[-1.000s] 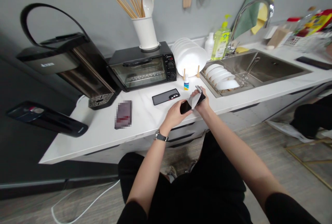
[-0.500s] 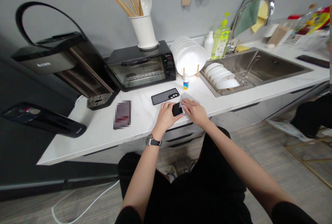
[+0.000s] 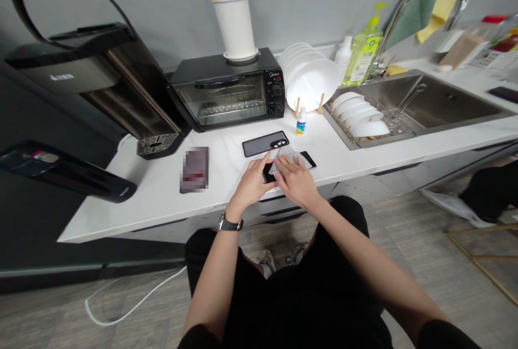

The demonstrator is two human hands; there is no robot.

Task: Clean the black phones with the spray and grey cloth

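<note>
A black smartphone (image 3: 309,161) lies on the counter near its front edge, largely covered by my hands and a thin grey cloth (image 3: 277,155). My left hand (image 3: 251,179) grips the left end of the phone, thumb at the near edge and fingers at the far one. On top of the screen, my right hand (image 3: 297,177) presses the cloth down under its fingers. Just behind the phone is a dark-rimmed phone case (image 3: 263,144) with round camera openings. A small white bottle with a blue and yellow label (image 3: 300,122) stands upright farther back.
A blurred-out dark flat item (image 3: 196,170) lies to the left. Behind are a toaster oven (image 3: 230,102) with a utensil holder (image 3: 235,28), and racked plates (image 3: 311,84). The sink (image 3: 437,103) is right; a black appliance (image 3: 121,84) stands left.
My right hand and the cloth have moved left along the phone, baring its right end. My left hand still holds the left end. The head view has shifted slightly.
</note>
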